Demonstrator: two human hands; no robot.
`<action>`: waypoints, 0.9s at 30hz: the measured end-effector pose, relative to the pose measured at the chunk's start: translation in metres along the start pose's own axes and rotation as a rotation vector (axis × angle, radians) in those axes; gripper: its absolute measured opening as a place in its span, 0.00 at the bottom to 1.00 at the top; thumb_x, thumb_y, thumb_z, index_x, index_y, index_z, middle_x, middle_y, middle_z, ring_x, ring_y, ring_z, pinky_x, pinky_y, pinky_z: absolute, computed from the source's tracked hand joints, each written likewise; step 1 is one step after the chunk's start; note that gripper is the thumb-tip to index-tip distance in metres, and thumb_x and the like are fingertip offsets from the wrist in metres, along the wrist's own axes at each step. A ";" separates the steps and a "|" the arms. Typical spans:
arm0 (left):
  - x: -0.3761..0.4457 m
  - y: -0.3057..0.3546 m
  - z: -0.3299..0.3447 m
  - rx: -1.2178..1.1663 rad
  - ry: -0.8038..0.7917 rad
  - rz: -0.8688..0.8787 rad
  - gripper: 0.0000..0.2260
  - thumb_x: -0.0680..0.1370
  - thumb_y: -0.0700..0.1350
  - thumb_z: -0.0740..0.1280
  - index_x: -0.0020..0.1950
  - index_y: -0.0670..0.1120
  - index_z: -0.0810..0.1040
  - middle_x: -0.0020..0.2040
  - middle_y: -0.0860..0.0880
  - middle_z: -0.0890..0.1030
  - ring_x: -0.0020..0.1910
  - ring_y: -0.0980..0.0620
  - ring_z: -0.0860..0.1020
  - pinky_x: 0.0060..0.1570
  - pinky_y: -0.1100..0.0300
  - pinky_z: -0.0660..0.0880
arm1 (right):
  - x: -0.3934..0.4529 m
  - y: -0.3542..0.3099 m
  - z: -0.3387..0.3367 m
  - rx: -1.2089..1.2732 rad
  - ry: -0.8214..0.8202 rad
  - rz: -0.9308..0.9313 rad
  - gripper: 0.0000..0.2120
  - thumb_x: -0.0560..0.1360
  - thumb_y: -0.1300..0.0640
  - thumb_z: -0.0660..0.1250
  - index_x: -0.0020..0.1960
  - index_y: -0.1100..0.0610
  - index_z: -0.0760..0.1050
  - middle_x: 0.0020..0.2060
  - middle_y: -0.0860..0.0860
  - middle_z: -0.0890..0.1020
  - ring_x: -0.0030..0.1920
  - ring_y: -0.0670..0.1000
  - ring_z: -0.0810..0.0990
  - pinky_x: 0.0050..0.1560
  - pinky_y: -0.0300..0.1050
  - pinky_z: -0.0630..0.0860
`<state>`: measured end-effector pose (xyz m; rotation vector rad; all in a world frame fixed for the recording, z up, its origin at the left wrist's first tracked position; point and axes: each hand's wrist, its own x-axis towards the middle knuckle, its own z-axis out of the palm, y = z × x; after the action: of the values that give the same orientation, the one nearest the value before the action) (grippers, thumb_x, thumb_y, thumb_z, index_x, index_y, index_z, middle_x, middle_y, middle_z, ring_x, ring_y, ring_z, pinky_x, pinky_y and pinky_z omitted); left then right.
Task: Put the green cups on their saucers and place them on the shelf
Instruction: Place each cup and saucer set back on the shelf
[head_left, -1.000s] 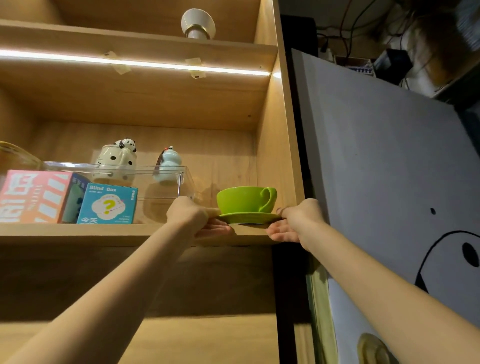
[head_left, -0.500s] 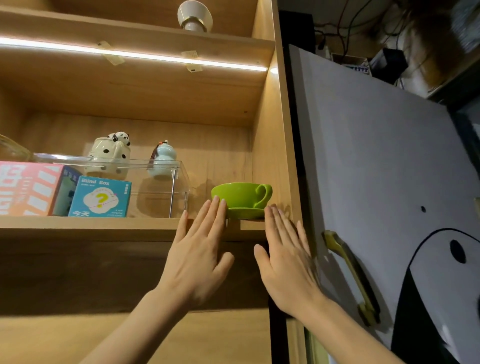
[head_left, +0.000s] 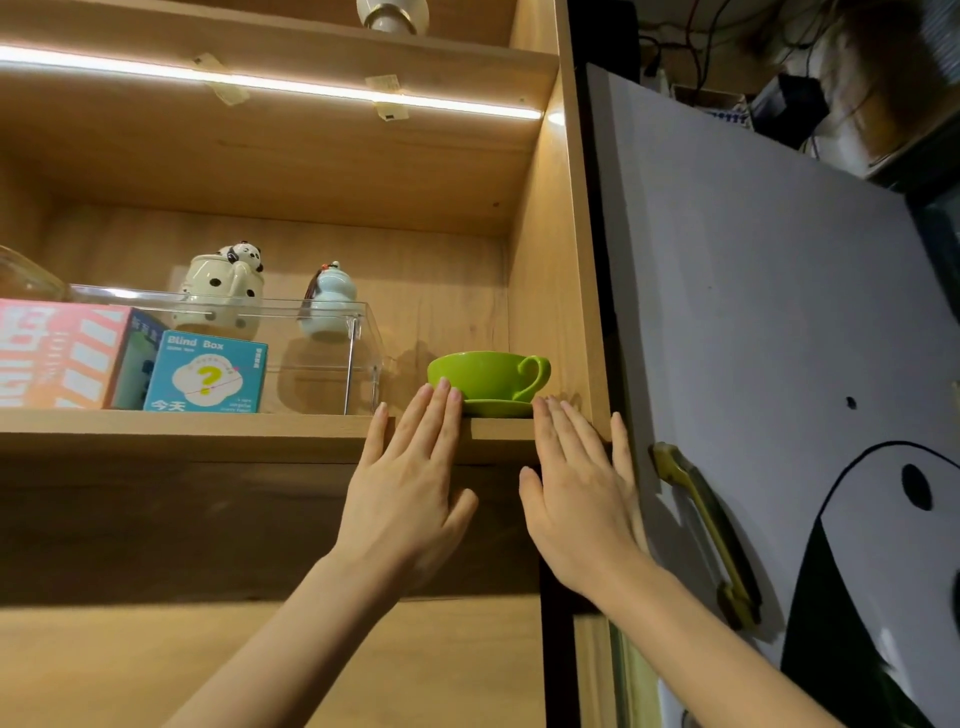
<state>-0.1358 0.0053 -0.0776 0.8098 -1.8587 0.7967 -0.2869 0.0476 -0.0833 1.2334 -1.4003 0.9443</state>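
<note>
A green cup (head_left: 485, 375) stands upright on its green saucer (head_left: 496, 408) at the right end of the wooden shelf (head_left: 208, 431), handle to the right. My left hand (head_left: 410, 483) is flat and open in front of the shelf edge, its fingertips reaching up to the saucer's left rim. Just right of it, my right hand (head_left: 576, 493) is also open, fingers pointing up at the saucer's right side. Neither hand holds anything. Whether the fingertips touch the saucer is unclear.
A clear plastic case (head_left: 322, 358), a blue "Blind Box" (head_left: 205, 374) and a pink box (head_left: 52, 353) fill the shelf's left part. Two ceramic figures (head_left: 221, 291) stand on the case. An open grey cabinet door (head_left: 779, 338) with a brass handle (head_left: 706, 525) stands right of my right hand.
Both hands let go of the saucer, which now rests on the shelf, and pulled back to flat open palms in front of the shelf edge. The view has shifted slightly.
</note>
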 end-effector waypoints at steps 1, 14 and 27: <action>0.000 0.001 -0.003 0.015 -0.025 0.001 0.34 0.69 0.60 0.40 0.70 0.50 0.29 0.74 0.52 0.34 0.73 0.52 0.33 0.69 0.54 0.31 | -0.001 -0.001 -0.003 0.017 -0.032 -0.007 0.27 0.72 0.50 0.57 0.68 0.60 0.69 0.65 0.55 0.76 0.67 0.53 0.73 0.67 0.59 0.58; 0.001 -0.004 -0.115 -0.543 -0.561 -0.271 0.22 0.75 0.48 0.64 0.67 0.45 0.69 0.64 0.43 0.76 0.63 0.45 0.73 0.60 0.55 0.71 | 0.025 -0.005 -0.098 0.485 -0.585 0.114 0.21 0.77 0.51 0.57 0.68 0.57 0.67 0.62 0.55 0.75 0.59 0.54 0.75 0.56 0.45 0.71; -0.149 -0.021 -0.127 -0.805 -0.704 -0.597 0.13 0.78 0.51 0.57 0.50 0.45 0.78 0.46 0.44 0.83 0.46 0.48 0.82 0.52 0.51 0.76 | -0.104 -0.052 -0.104 1.037 -0.883 0.351 0.14 0.78 0.52 0.57 0.56 0.59 0.75 0.42 0.54 0.82 0.39 0.53 0.82 0.37 0.42 0.76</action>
<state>-0.0045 0.1242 -0.1638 1.0740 -2.0828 -0.6728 -0.2190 0.1592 -0.1685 2.4305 -1.8990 1.5707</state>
